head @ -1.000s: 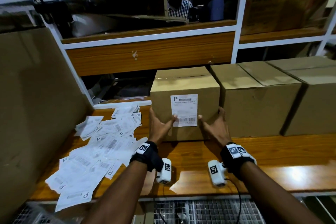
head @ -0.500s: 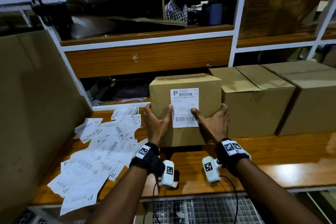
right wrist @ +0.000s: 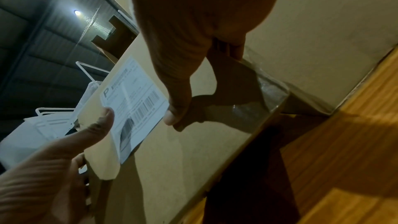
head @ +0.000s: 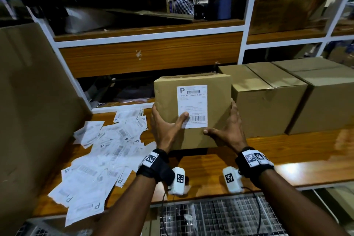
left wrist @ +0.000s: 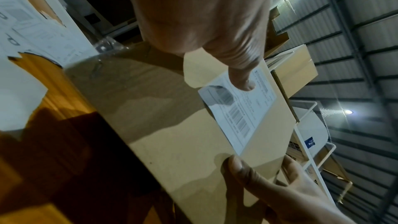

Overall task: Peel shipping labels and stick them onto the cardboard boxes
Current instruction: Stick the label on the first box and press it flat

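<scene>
A small cardboard box (head: pixel 166 101) is held just above the wooden table (head: pixel 287 159), its front face turned toward me. A white shipping label (head: pixel 192 105) is stuck on that face. My left hand (head: pixel 164 130) grips the box's left edge, its thumb lying on the label's lower left corner. My right hand (head: pixel 229 130) grips the right edge, thumb on bare cardboard under the label. The left wrist view shows the left thumb on the label (left wrist: pixel 237 111). The right wrist view shows the right hand (right wrist: pixel 193 40) wrapped round the box's side beside the label (right wrist: pixel 133 100).
Loose label sheets (head: pixel 107 149) are scattered over the table's left part. Two larger cardboard boxes (head: pixel 268 101) stand in a row right of the held box, close to my right hand. A big flat cardboard sheet (head: pixel 28 101) leans at the left. Shelving rises behind.
The box has come up off the table and tipped its labelled face toward me. Both hands slid up its sides, and the left thumb now lies on the label.
</scene>
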`<state>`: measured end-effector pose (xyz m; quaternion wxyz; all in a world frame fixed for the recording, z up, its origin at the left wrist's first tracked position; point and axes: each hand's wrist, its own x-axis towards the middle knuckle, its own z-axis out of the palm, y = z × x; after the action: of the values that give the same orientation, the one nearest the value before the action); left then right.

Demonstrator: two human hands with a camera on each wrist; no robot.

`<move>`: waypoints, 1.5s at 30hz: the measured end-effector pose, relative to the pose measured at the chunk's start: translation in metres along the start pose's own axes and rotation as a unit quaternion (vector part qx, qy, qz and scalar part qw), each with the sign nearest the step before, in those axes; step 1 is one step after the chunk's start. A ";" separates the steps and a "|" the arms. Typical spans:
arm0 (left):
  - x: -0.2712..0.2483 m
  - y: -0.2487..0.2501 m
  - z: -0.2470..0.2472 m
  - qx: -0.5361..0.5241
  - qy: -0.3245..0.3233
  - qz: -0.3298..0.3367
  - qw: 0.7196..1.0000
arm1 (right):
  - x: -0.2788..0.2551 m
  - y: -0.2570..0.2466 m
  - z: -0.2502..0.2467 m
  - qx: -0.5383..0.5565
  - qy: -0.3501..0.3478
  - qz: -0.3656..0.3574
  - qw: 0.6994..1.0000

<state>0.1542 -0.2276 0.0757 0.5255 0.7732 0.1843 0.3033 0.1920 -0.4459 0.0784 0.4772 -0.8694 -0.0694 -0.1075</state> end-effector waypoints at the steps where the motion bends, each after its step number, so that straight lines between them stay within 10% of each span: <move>1: -0.002 0.001 0.001 0.011 0.003 -0.001 1.000 | 0.000 0.000 0.000 0.000 -0.001 -0.002 1.000; 19: -0.015 0.019 -0.010 0.170 -0.050 0.024 0.984 | 0.007 -0.005 -0.011 0.021 -0.026 0.015 0.999; 31: -0.008 0.032 -0.034 0.092 -0.139 0.034 0.985 | 0.007 -0.015 -0.003 -0.007 0.053 0.022 0.998; 39: -0.017 0.048 -0.017 0.140 -0.002 0.002 0.990 | 0.012 -0.008 -0.015 0.025 -0.004 -0.027 0.999; 45: -0.012 0.041 -0.023 0.131 -0.039 0.027 0.990 | 0.022 0.003 -0.020 0.029 -0.025 -0.009 0.999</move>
<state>0.1288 -0.2347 0.1165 0.4180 0.8515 0.1804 0.2602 0.2112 -0.4636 0.0917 0.4991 -0.8572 -0.0920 -0.0875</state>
